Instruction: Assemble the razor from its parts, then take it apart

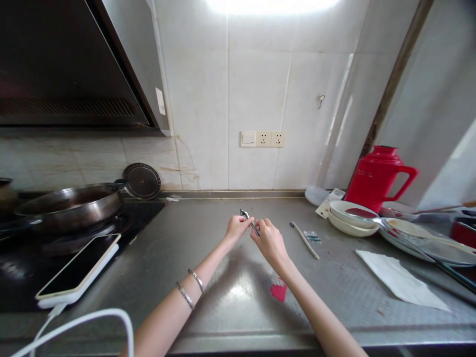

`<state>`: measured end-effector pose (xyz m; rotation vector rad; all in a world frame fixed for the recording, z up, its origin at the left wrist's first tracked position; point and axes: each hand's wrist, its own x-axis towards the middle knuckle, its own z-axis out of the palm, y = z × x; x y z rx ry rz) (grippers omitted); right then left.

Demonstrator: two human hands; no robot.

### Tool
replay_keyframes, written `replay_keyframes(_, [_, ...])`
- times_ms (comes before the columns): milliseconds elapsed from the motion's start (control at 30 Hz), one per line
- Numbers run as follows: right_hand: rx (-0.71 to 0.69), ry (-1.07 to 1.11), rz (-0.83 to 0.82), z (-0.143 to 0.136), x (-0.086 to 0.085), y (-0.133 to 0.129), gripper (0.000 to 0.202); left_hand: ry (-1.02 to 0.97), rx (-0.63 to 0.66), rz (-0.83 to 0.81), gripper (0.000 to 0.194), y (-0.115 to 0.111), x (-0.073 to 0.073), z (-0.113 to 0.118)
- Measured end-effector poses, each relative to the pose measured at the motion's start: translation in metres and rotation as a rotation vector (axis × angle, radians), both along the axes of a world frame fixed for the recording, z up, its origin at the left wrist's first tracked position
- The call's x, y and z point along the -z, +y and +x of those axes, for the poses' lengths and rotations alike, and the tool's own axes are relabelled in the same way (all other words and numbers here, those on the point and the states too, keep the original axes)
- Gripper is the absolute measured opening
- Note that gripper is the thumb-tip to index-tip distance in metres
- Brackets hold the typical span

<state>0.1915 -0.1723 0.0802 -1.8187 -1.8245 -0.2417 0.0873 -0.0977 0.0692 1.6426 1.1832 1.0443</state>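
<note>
Centrally, the left hand point(238, 227) pinches a slim, glossy implement point(245, 214).

No text is readable: the small pale print on the red thermos point(375, 174) and marks on the white card point(329, 203) to its left are too small.

My left hand point(238, 227): fingertips pinched | my right hand point(270, 241): fingers curled, back up | my forearms point(309, 297): converging forward
</note>
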Motion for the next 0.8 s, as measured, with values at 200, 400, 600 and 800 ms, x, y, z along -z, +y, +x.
replay_keyframes(200, [-0.075,-0.005,-0.067,-0.004,0.001,-0.007,0.022,0.272,-0.004,0.016,0.032,0.009,0.007,-0.011])
replay_keyframes(400, [-0.063,0.081,-0.101,0.037,-0.005,-0.008,0.030,0.681,-0.005,0.034,0.025,0.038,0.007,-0.043])
replay_keyframes(600, [0.123,0.084,-0.184,0.112,0.004,0.005,0.029,0.895,0.019,0.033,0.019,0.063,0.013,-0.062])
replay_keyframes(800, [0.228,0.055,-0.262,0.158,0.020,0.010,0.028,1.007,0.035,0.058,0.022,0.068,0.022,-0.057])
